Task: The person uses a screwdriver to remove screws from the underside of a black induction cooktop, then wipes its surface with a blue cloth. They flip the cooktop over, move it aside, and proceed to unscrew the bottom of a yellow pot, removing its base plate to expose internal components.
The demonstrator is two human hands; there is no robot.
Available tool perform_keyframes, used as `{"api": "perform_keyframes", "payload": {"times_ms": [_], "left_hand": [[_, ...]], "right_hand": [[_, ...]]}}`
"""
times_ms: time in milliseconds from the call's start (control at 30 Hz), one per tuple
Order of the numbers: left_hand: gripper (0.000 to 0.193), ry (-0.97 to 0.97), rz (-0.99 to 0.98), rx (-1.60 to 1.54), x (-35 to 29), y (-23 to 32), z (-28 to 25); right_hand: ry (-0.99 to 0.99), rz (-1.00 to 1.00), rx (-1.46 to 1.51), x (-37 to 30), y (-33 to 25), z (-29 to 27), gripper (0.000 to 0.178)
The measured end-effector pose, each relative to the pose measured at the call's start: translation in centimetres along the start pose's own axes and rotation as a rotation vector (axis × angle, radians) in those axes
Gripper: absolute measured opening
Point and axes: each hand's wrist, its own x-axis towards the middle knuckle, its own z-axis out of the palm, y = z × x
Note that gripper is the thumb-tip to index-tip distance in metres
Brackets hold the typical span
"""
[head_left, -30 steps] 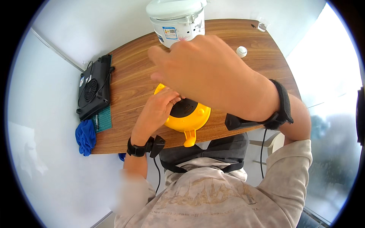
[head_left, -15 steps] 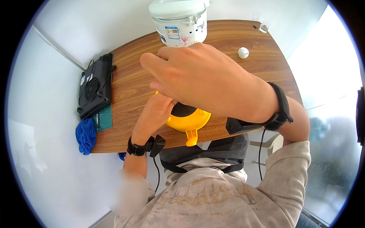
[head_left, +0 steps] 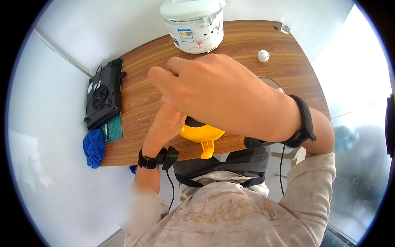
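A yellow object point(head_left: 200, 133) lies partly under the hands point(head_left: 163, 123) point(head_left: 210, 88), right curled, left's fingertips hidden, grips unclear

- On the white rice cooker point(head_left: 207, 25) at the far side of the surface point(head_left: 140, 82), a blue-edged label point(head_left: 185, 35) is carried, its square code and fine print too small to be read.
- A second blue label point(head_left: 175, 41) is partly seen at the cooker's left.
- On the black appliance point(head_left: 103, 109) at the left, whitish stickers point(head_left: 97, 84) are borne, their print illegible.
- On the shirt point(head_left: 230, 185), nearest, small lettering point(head_left: 255, 231) is printed beneath a brown drawing point(head_left: 226, 209).
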Motion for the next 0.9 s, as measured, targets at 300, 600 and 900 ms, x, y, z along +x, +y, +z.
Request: {"api": "perform_keyframes", "payload": {"times_ms": [300, 600, 900], "left_hand": [[0.015, 0.025, -0.026, -0.085, 0.8, 0.6, 0.0], [0.017, 0.023, -0.012, -0.03, 1.0, 0.5, 0.2], [0.015, 0.021, 0.001, -0.032, 0.9, 0.4, 0.2]], "right_hand": [[0.067, 0.034, -0.005, 0.3, 1.2, 0.6, 0.053], [0.1, 0.024, -0.037, 0.5, 1.3, -0.1, 0.025], [0.101, -0.024, -0.132, 0.6, 1.5, -0.1, 0.02]]}}
